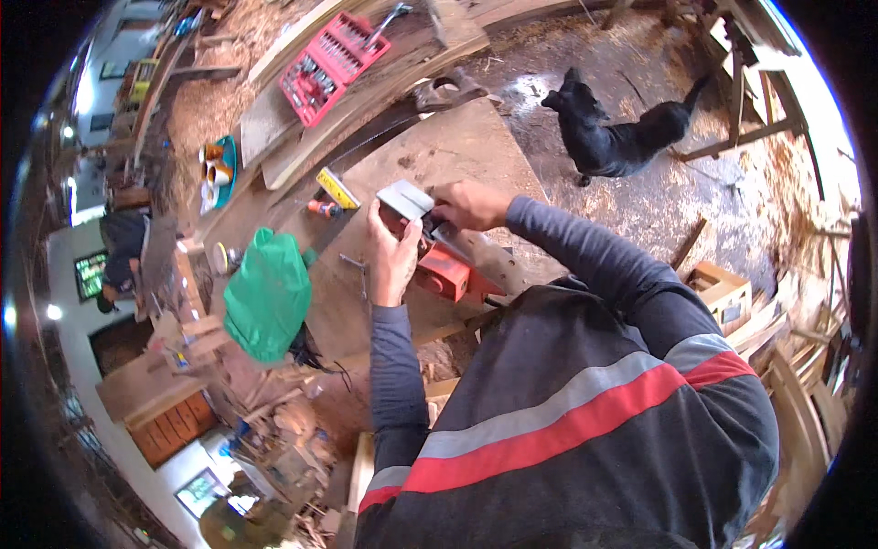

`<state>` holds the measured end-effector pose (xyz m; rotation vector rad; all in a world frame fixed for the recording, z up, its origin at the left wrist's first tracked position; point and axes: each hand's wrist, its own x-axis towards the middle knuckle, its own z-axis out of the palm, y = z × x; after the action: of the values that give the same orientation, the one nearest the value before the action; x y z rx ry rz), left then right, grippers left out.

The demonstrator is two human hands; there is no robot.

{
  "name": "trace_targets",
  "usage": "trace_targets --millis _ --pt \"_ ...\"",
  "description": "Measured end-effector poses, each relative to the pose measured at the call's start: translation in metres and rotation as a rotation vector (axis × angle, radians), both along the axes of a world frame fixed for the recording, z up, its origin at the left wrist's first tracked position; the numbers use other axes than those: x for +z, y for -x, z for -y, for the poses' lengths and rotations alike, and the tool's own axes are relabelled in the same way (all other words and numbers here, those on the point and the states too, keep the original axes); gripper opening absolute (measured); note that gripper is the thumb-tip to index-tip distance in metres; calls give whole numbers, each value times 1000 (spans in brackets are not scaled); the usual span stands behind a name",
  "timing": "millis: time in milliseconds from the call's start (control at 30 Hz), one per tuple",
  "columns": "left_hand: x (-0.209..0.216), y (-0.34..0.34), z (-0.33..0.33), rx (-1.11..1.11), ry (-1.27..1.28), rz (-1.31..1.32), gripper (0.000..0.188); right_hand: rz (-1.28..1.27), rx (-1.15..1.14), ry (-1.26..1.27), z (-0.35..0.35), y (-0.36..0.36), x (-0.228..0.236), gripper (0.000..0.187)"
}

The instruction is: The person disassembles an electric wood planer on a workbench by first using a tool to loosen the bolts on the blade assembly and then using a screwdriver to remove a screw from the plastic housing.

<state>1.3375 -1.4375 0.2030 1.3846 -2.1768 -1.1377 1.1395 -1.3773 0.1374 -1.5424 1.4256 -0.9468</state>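
My left hand (393, 256) holds a flat grey metal plate (402, 196) with a slot in it, thumb on its near edge. The plate may be the base of a power tool. Close against the plate's right side, my right hand (474, 205) has its fingers curled around a dark part, mostly hidden by the hand. Just below the hands sits a red tool body (445, 273); whether it joins the plate, I cannot tell. A yellow-and-white box (337, 188) and a small orange-and-black object (324, 209) lie left of the hands on the wooden board (457, 146).
A green cloth or bag (267, 295) lies to the left. Farther off are an open red socket set (335, 68) on planks and a teal tray (219, 174) with cups. A black dog (622, 137) stands at the far right; another person (123, 247) is at the left.
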Motion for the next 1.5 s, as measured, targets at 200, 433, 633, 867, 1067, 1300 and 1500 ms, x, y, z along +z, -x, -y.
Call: trace_targets --millis 200,433,633,867,1067,1300,1500 --pt "-19 -3 -9 100 55 -125 82 -84 -44 -24 1 -8 20 27" --pt "-16 -4 -19 124 137 -49 76 -93 43 3 5 -6 18 27" --pt "-20 -2 -22 145 42 -114 75 127 -120 71 0 -5 17 28" --pt "-27 -7 -25 169 28 -74 73 99 134 209 2 2 17 30" --pt "-16 2 -29 180 168 -31 73 -279 48 -74 2 -10 25 27" --pt "-10 4 -37 239 146 -27 70 -32 -27 38 -4 1 16 21" --pt "-31 6 -30 217 265 -102 69 -227 61 266 6 -4 16 22"
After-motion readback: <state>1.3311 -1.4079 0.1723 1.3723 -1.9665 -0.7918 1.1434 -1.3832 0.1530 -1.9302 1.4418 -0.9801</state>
